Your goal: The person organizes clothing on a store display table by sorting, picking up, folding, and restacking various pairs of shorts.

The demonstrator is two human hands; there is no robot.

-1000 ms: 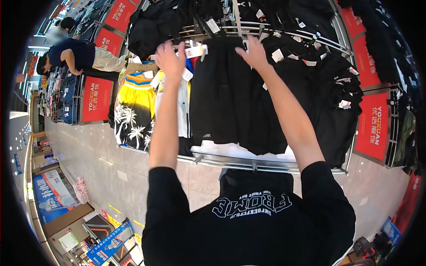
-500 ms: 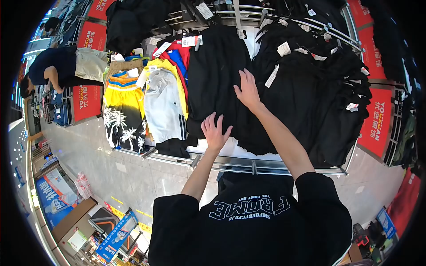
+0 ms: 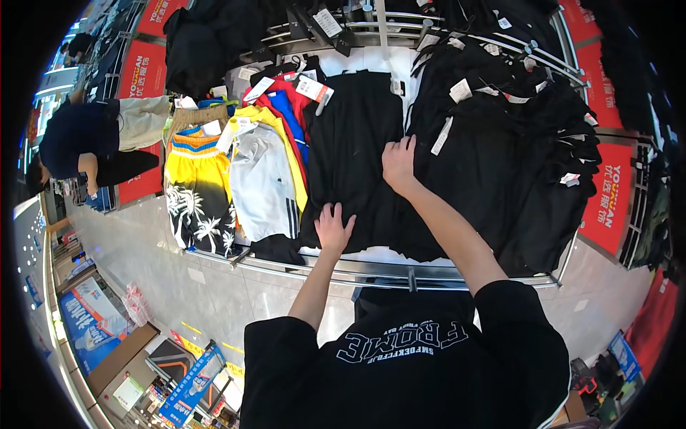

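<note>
A black garment (image 3: 357,136), shaped like shorts or folded trousers, lies spread on the display rack in front of me. My left hand (image 3: 333,230) rests on its lower left part with fingers apart. At its right edge, my right hand (image 3: 399,163) has its fingers curled in, gripping the black cloth. Directly right of it is a heap of black clothes (image 3: 500,171) with white tags. To the left lie grey shorts (image 3: 263,175) with dark side stripes and yellow-and-black shorts (image 3: 200,186) with white palm trees.
A metal rail (image 3: 343,270) runs along the rack's near edge, between me and the clothes. Red signs (image 3: 607,193) stand at both sides. Another person (image 3: 82,139) is at the far left. Black clothes (image 3: 214,39) lie at the back left.
The black garment's top edge has come nearer to me. My right hand has moved down toward me, its fingers going from spread to curled. My left hand has shifted slightly left and down.
</note>
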